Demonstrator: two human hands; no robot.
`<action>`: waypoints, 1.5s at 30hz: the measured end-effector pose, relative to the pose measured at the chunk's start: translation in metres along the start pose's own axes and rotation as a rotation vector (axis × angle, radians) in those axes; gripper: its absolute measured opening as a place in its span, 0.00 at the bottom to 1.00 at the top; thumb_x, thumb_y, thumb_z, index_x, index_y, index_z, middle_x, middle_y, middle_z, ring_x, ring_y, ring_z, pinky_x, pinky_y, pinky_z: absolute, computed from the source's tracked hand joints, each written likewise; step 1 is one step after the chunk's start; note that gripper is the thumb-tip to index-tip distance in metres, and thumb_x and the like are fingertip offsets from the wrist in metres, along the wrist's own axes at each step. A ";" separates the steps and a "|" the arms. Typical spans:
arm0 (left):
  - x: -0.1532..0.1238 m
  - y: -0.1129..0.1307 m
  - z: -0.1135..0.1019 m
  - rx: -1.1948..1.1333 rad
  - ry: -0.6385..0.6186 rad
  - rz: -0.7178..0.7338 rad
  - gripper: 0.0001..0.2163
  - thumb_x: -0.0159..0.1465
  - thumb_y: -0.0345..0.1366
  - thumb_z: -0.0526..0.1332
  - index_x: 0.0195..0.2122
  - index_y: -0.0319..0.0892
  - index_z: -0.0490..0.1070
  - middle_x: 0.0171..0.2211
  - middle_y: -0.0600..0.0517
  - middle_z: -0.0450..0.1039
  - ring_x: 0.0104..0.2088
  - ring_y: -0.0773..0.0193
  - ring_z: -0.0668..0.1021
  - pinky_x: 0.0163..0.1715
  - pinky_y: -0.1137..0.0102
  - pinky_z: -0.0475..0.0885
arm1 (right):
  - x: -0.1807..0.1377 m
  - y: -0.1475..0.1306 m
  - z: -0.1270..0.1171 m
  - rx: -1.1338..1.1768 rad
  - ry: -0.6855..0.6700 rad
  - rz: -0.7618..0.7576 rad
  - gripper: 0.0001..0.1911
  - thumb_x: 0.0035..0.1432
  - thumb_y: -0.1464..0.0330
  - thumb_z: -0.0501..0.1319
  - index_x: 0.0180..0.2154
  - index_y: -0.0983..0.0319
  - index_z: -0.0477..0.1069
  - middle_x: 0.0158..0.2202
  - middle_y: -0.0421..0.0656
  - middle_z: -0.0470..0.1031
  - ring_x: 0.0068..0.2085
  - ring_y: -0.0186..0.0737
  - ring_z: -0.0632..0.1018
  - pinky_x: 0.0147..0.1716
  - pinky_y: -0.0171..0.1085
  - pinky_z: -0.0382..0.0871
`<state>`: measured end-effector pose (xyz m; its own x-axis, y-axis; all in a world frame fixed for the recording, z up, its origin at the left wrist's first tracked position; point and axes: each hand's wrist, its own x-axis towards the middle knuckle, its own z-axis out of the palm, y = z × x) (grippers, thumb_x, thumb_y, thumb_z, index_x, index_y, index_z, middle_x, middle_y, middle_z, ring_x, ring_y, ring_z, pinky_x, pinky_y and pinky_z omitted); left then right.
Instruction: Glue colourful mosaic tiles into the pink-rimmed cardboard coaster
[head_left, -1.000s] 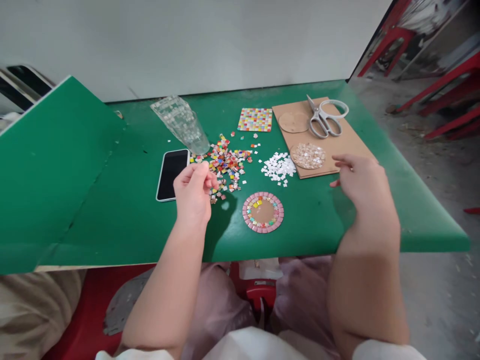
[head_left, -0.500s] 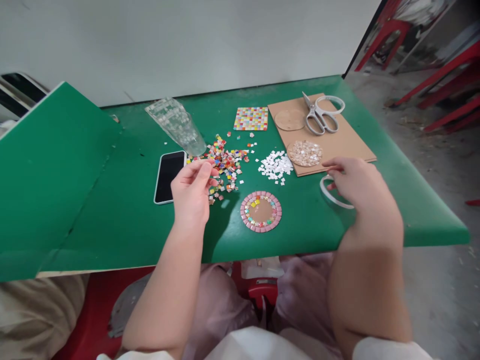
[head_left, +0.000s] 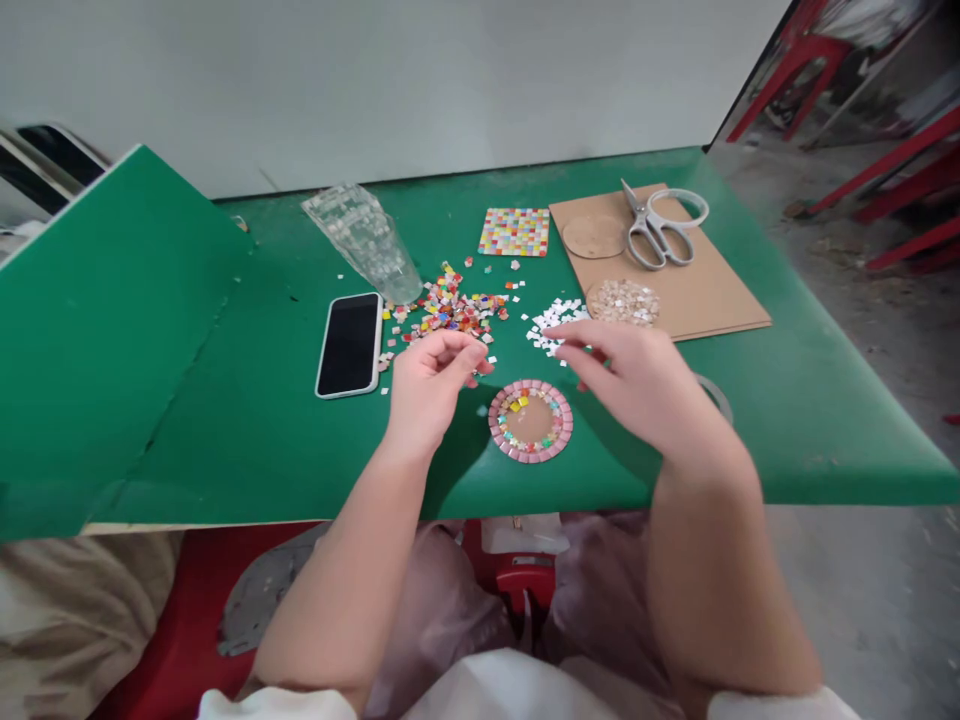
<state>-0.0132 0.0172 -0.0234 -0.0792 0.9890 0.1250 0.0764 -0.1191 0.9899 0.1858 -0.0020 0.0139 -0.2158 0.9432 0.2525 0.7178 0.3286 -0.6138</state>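
Observation:
A round coaster (head_left: 530, 420) with a pink tile rim and a few coloured tiles inside lies on the green table (head_left: 225, 400). My left hand (head_left: 431, 380) hovers just left of it, fingers curled together in a pinch; what they hold is too small to see. My right hand (head_left: 630, 380) reaches in from the right above the coaster, fingers stretched out and empty. Behind the hands lie a heap of coloured mosaic tiles (head_left: 450, 305) and a smaller heap of white tiles (head_left: 555, 315).
A phone (head_left: 350, 343) lies face up left of the tiles, beside a tipped clear plastic bag (head_left: 360, 240). Further back are a square mosaic coaster (head_left: 514, 231), a cardboard sheet (head_left: 675, 270) bearing scissors (head_left: 660, 225) and a beige tiled disc (head_left: 622, 300). A raised green board (head_left: 90, 330) is at left.
My right hand has moved left from a white ring at the table's right to above the coaster. My left hand has shifted right and nearer the coaster.

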 end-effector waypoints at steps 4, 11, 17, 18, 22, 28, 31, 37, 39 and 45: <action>-0.002 -0.001 0.002 -0.010 0.022 -0.015 0.11 0.57 0.42 0.63 0.23 0.40 0.72 0.15 0.56 0.70 0.16 0.72 0.71 0.17 0.77 0.67 | 0.003 -0.018 0.017 0.060 -0.066 -0.120 0.13 0.61 0.71 0.53 0.43 0.58 0.74 0.39 0.41 0.78 0.38 0.37 0.77 0.36 0.34 0.67; -0.004 -0.001 0.007 -0.055 -0.055 -0.052 0.10 0.56 0.40 0.63 0.35 0.42 0.77 0.29 0.51 0.78 0.28 0.67 0.78 0.28 0.73 0.76 | 0.007 -0.026 0.037 0.102 0.009 -0.189 0.10 0.60 0.71 0.55 0.38 0.59 0.75 0.35 0.41 0.77 0.36 0.35 0.75 0.35 0.32 0.66; -0.004 -0.002 0.006 -0.062 -0.120 -0.045 0.10 0.59 0.40 0.61 0.39 0.43 0.77 0.33 0.51 0.78 0.33 0.65 0.79 0.34 0.70 0.77 | 0.009 -0.023 0.045 0.069 0.044 -0.176 0.10 0.60 0.71 0.54 0.36 0.60 0.74 0.35 0.42 0.76 0.36 0.34 0.75 0.34 0.32 0.66; -0.004 -0.002 0.005 -0.070 -0.130 -0.045 0.10 0.59 0.40 0.60 0.40 0.43 0.76 0.34 0.51 0.79 0.34 0.65 0.79 0.35 0.70 0.77 | 0.010 -0.023 0.046 0.067 0.054 -0.172 0.10 0.60 0.71 0.54 0.37 0.59 0.74 0.36 0.42 0.77 0.36 0.34 0.76 0.33 0.32 0.66; -0.004 0.000 0.004 -0.108 -0.164 -0.045 0.10 0.59 0.39 0.60 0.40 0.42 0.76 0.38 0.50 0.78 0.37 0.65 0.79 0.37 0.70 0.77 | 0.011 -0.021 0.047 0.067 0.139 -0.173 0.08 0.58 0.72 0.56 0.36 0.60 0.74 0.35 0.42 0.77 0.35 0.35 0.76 0.31 0.32 0.66; -0.005 -0.001 0.004 -0.207 -0.218 -0.066 0.12 0.58 0.38 0.62 0.42 0.43 0.75 0.41 0.50 0.78 0.39 0.63 0.79 0.41 0.68 0.76 | 0.012 -0.019 0.046 0.120 0.241 -0.203 0.06 0.56 0.74 0.58 0.33 0.61 0.74 0.32 0.41 0.77 0.34 0.34 0.75 0.32 0.32 0.68; -0.005 -0.001 0.003 -0.228 -0.223 -0.057 0.10 0.57 0.37 0.63 0.41 0.44 0.76 0.40 0.51 0.78 0.38 0.64 0.79 0.41 0.69 0.76 | 0.012 -0.021 0.044 0.156 0.249 -0.195 0.06 0.56 0.73 0.58 0.33 0.61 0.74 0.32 0.42 0.77 0.33 0.34 0.75 0.29 0.31 0.69; -0.005 0.000 0.001 -0.203 -0.208 -0.024 0.11 0.56 0.37 0.65 0.41 0.44 0.76 0.39 0.50 0.79 0.37 0.63 0.80 0.41 0.67 0.76 | 0.010 -0.025 0.042 0.218 0.262 -0.190 0.05 0.56 0.72 0.58 0.33 0.61 0.74 0.31 0.42 0.76 0.30 0.32 0.74 0.26 0.31 0.68; -0.005 0.001 0.001 -0.218 -0.203 -0.011 0.11 0.56 0.36 0.65 0.41 0.45 0.76 0.38 0.51 0.79 0.36 0.65 0.80 0.41 0.69 0.76 | 0.010 -0.026 0.041 0.227 0.267 -0.189 0.05 0.56 0.72 0.59 0.33 0.62 0.74 0.31 0.41 0.76 0.30 0.31 0.74 0.26 0.31 0.68; -0.005 0.001 0.002 -0.221 -0.172 0.005 0.10 0.54 0.35 0.66 0.38 0.45 0.77 0.36 0.52 0.80 0.36 0.65 0.81 0.39 0.70 0.77 | 0.010 -0.027 0.039 0.232 0.265 -0.198 0.05 0.57 0.72 0.59 0.33 0.61 0.74 0.30 0.41 0.76 0.30 0.31 0.74 0.26 0.31 0.68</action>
<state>-0.0112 0.0118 -0.0229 0.0916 0.9866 0.1351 -0.1437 -0.1212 0.9822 0.1384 0.0003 0.0034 -0.1352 0.8251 0.5486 0.5047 0.5338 -0.6784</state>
